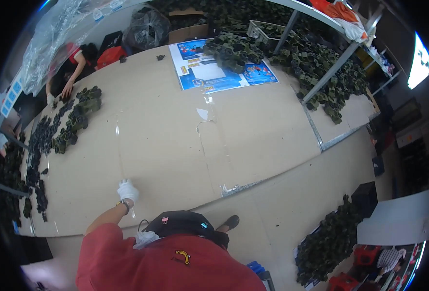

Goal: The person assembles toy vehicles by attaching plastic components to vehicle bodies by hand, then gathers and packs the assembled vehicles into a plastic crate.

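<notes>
My left hand [128, 191], in a white glove with a watch at the wrist, rests on the cardboard-covered table [166, 150] near its front edge. Its fingers look curled in, and no object shows in them. Bare cardboard surrounds it. My right hand is out of sight. To the left on the table lie a strip of small dark pieces [42, 138] and a row of larger camouflage-green pieces [76, 121]; their exact kind is too small to tell.
A big heap of camouflage pieces [340, 72] covers the back right, beside a blue printed sheet [190, 80]. At the far left another person's hand [68, 89] reaches over the pieces. Metal posts [331, 72] rise at the right. More pieces [328, 242] lie on the floor.
</notes>
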A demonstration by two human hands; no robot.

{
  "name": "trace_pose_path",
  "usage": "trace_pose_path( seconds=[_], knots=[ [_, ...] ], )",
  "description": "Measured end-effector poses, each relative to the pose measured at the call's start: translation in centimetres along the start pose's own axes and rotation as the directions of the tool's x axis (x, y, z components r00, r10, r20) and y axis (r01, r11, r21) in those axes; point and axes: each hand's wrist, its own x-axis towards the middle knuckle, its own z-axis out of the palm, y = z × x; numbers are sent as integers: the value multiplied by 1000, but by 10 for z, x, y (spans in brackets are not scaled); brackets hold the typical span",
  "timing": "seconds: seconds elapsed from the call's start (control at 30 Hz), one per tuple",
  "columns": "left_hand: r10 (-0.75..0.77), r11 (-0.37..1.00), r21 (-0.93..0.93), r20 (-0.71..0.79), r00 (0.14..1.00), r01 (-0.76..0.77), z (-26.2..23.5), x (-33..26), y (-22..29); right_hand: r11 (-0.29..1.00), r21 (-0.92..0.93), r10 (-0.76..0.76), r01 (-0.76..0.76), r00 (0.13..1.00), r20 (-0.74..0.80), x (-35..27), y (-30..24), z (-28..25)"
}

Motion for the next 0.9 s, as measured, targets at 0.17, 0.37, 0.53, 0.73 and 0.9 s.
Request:
trace_pose_path(
  seconds=[0.17, 0.37, 0.53, 0.73, 0.9],
  knots=[
    [-21, 990, -137, -57, 998, 13, 33, -99, 82, 863, 242, 382, -443, 887, 260, 108, 76, -109],
    [-178, 929, -330, -2, 984, 167, 26, -186, 133, 484, 464, 592, -742, 668, 451, 221, 29, -320],
    [-151, 925, -358, -31, 988, 130, 28, -181, 186, 800, 329, 515, -502, 856, 54, 323, 76, -399],
    [46, 872, -462, -253, 966, -163, -7, -97, 248, 802, 596, 175, -21, 964, -202, 457, -141, -449],
    [304, 793, -359, -469, 829, -493, -48, 39, 367, 859, 421, -253, 290, 957, -142, 558, -239, -436]
  ],
)
